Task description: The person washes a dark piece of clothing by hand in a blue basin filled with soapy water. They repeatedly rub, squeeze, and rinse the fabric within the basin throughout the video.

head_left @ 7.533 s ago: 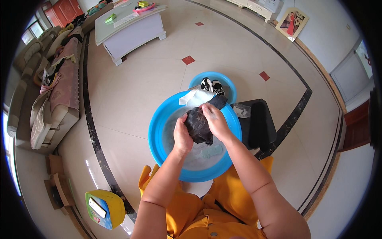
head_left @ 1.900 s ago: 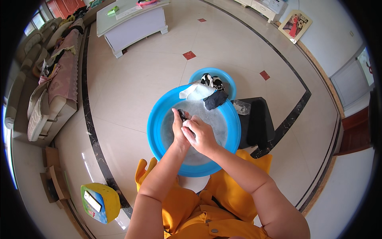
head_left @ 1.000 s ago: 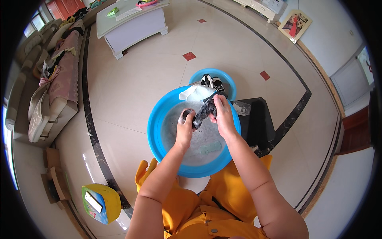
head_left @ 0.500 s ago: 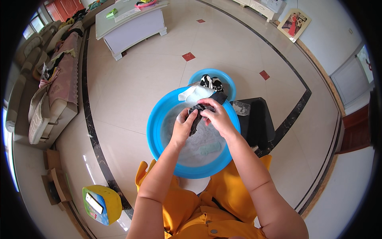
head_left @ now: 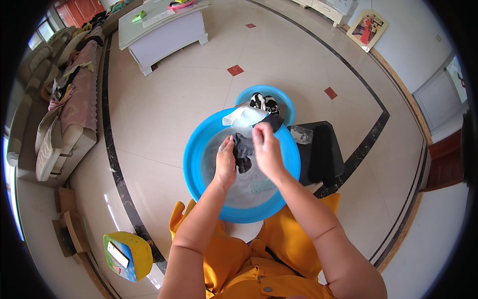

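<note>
Over the blue basin (head_left: pixel 191 162), I see left hand (head_left: pixel 225 162) clamping dark cloth (head_left: pixel 243 149); at its three o'clock, right hand (head_left: pixel 269 152), fingers too blurred to tell.

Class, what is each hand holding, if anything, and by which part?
The left hand grips a dark cloth by its left edge. Whether the blurred right hand also holds it cannot be told.

One wide fisheye view looks steeply down from the person's head, upright and unmirrored. The large blue basin (head_left: pixel 191 162) lies near, about mid-frame; the forearms (head_left: pixel 200 222) enter from its near side. The sofa (head_left: pixel 82 142) left of the basin and framed picture (head_left: pixel 367 31) beyond its right look farther off.
</note>
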{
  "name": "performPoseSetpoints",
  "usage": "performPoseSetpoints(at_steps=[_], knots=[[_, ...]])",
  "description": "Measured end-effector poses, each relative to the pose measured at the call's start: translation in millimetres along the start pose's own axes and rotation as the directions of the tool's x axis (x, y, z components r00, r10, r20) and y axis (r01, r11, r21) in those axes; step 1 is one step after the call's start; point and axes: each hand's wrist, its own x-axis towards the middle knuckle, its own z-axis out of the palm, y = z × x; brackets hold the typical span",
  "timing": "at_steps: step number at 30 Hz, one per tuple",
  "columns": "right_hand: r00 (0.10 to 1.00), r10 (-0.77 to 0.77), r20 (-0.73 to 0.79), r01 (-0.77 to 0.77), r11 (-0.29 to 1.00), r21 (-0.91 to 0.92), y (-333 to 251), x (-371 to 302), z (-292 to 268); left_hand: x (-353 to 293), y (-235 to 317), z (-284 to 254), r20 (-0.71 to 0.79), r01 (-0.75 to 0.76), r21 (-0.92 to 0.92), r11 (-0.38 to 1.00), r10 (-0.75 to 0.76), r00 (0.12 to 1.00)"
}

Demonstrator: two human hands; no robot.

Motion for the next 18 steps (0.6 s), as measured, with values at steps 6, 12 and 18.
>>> performPoseSetpoints(at_steps=[6,12,18], knots=[[0.908,-0.359,0.214,0.382,0.921,-0.077,-8.8,-30.3,15.4,-6.0,-5.1,-1.6,0.058,0.019,-0.035,0.999,-0.017,0.998],[0.953,-0.289,0.095,0.302,0.936,-0.183,-1.7,-15.7,11.4,-24.1,-10.6,10.2,0.023,-0.062,0.293,0.954,0.058,0.998],[1.000,-0.015,0.014,0.016,0.995,-0.097,8.1,2.7,3.5,-24.2,-19.1,10.2,0.063,-0.054,0.276,0.960,0.038,0.997]])
